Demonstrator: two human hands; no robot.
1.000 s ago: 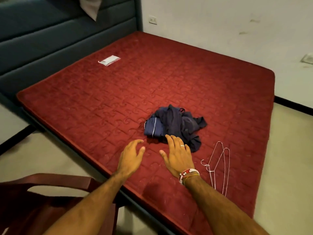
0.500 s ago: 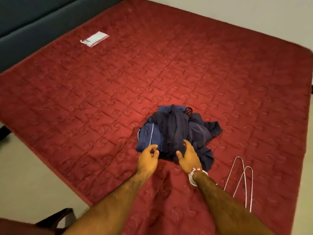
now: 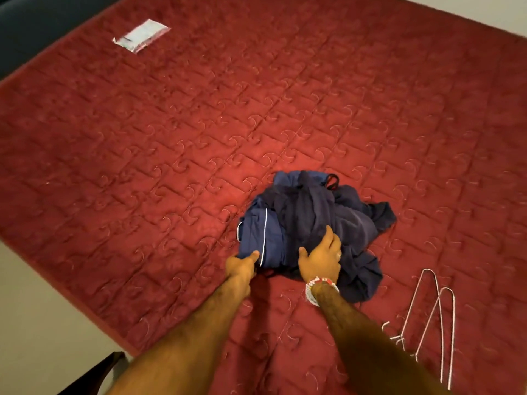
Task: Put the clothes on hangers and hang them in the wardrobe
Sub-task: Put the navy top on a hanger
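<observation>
Clothes (image 3: 310,218) heaped on bed (image 3: 142,166), directly ahead of both hands, in contact. Left hand (image 3: 242,266) pinches near-left edge. Right hand (image 3: 322,260) spread on near side; grip cannot be told. Hangers (image 3: 427,317) near right, closest to right hand, long axis near-far.

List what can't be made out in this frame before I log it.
Clothes: head view; bunched folds hide how many garments there are.
Left hand: fingers tucked under the fabric edge; only the thumb shows.
Right hand: whether it grips or just presses; folds hide its fingertips.
Hangers: the right forearm partly covers the hooks; count unclear.
Packet: print too small, blurred.
Wardrobe: out of frame.
</observation>
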